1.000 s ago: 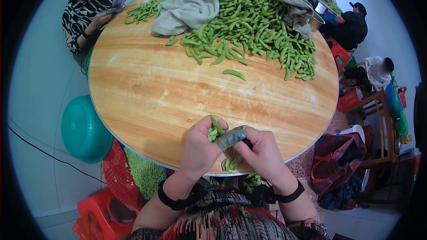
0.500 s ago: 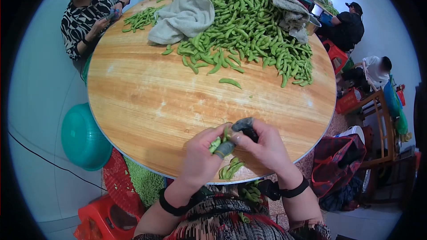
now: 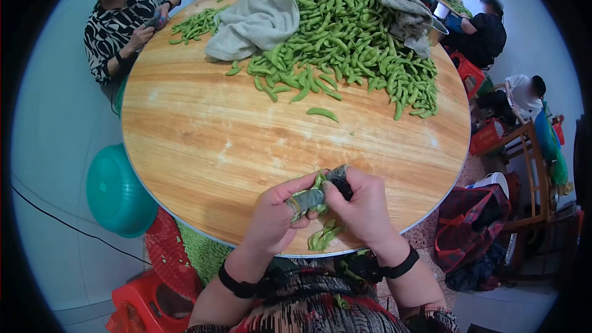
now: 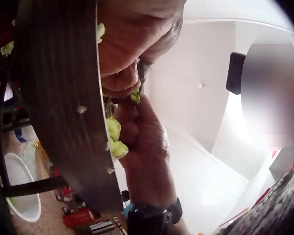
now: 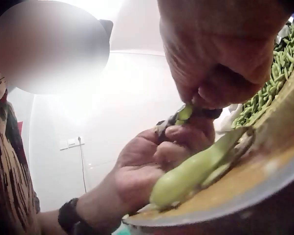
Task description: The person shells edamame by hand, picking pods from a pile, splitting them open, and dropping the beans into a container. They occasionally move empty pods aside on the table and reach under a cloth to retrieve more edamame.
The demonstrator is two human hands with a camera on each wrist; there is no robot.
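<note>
At the near edge of a round wooden table (image 3: 203, 148), both hands meet on one green bean pod (image 3: 310, 197). My left hand (image 3: 299, 205) pinches the pod with a grey-covered finger. My right hand (image 3: 333, 191) grips its other end, a dark cover on its thumb. A few opened pods (image 3: 324, 237) lie just below the hands at the rim. In the right wrist view, the right hand (image 5: 200, 100) nips the pod (image 5: 185, 113) against the left hand (image 5: 152, 164), with a pod shell (image 5: 196, 171) on the table edge. The left wrist view shows the hands beside green bits (image 4: 115, 139).
A big heap of pods (image 3: 351, 37) and a grey towel (image 3: 256, 18) fill the far side. A person in a patterned top (image 3: 120, 21) sits far left. On the floor are a teal basin (image 3: 117, 188), a red stool (image 3: 142, 302) and a bag (image 3: 472, 228).
The left hand held a pod upright a second ago. Both hands have since closed together and now work the pod between them, slightly lower and nearer the rim.
</note>
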